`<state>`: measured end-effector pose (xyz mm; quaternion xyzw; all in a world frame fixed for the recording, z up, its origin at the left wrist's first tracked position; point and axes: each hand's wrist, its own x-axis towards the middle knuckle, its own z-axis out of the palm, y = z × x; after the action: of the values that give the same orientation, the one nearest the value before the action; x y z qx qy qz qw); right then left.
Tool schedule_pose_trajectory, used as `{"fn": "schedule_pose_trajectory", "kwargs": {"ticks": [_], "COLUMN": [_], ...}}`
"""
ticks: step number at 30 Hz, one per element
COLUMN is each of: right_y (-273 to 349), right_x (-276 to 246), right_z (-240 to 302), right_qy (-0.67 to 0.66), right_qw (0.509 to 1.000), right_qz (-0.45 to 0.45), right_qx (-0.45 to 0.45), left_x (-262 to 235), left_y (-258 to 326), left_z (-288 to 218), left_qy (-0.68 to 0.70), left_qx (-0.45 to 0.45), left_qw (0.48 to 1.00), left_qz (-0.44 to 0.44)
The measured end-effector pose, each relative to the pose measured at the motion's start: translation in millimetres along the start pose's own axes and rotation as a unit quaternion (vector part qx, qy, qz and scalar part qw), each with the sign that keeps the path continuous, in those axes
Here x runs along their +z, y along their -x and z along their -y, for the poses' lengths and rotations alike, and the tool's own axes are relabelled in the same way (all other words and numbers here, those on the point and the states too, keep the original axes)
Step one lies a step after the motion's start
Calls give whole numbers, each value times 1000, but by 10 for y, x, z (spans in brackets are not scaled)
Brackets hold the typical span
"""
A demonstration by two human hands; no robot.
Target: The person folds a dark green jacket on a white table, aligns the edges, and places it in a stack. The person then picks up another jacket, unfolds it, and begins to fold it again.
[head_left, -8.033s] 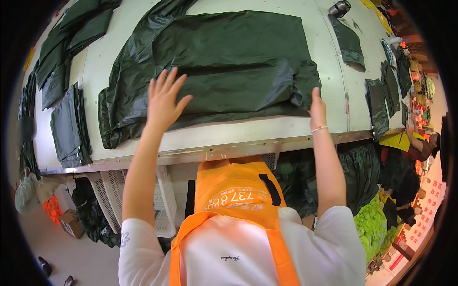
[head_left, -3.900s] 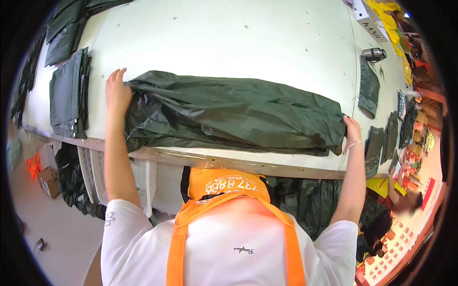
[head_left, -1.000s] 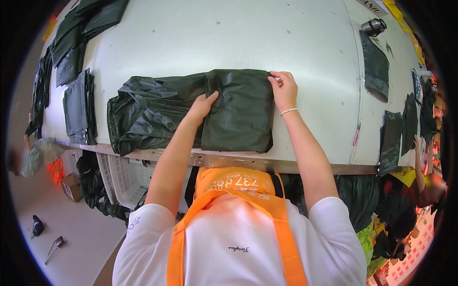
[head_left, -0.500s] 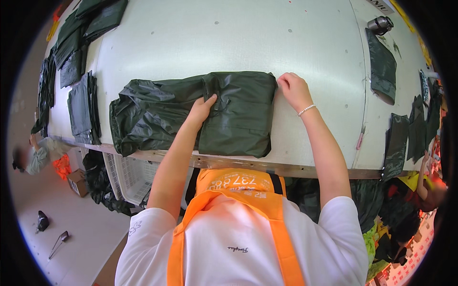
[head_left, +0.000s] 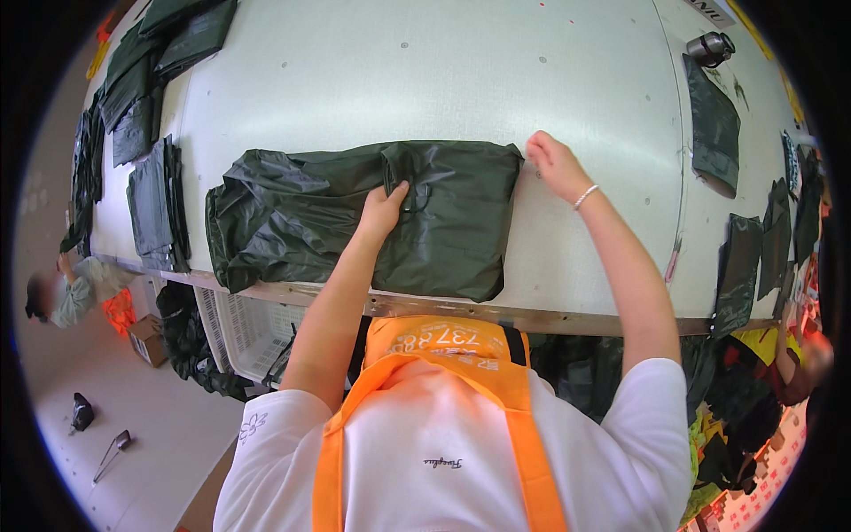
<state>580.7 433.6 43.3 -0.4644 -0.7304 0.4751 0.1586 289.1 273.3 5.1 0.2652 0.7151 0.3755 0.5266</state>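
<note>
A dark green, glossy garment (head_left: 461, 226) lies folded along the near edge of the white table; its exact kind does not show. Its right part is flat, while the left part is creased. My left hand (head_left: 383, 213) rests on the middle with the thumb on top, gripping the folded edge that runs across it. At the far right corner my right hand (head_left: 554, 167) is closed in a pinch, with the garment's corner drawn to the fingertips. The small bit of fabric between those fingers is mostly hidden.
Stacks of dark green folded pieces (head_left: 158, 208) line the table's left side. More dark pieces (head_left: 714, 133) and a metal flask (head_left: 710, 49) are on the right. A white plastic basket (head_left: 253, 328) stands below the table edge. Other people work at far left and far right.
My right hand has moved slightly right, and the garment's far right corner has stretched out toward it. The left hand keeps its grip, shifted a little right.
</note>
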Motion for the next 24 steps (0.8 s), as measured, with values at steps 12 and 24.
{"fn": "schedule_pose_trajectory", "kwargs": {"ticks": [12,24], "right_y": [1203,2704], "right_x": [-1609,536], "right_z": [-625,563], "right_qy": [-12,109], "right_qw": [972,980], "right_qz": [-173,116], "right_qx": [156,123], "left_x": [-13,-32], "left_y": [-70,28], "left_z": [60,-26], "left_qy": [-9,77], "left_qx": [12,-41], "left_qw": [1000,996], "left_qz": [-24,22]}}
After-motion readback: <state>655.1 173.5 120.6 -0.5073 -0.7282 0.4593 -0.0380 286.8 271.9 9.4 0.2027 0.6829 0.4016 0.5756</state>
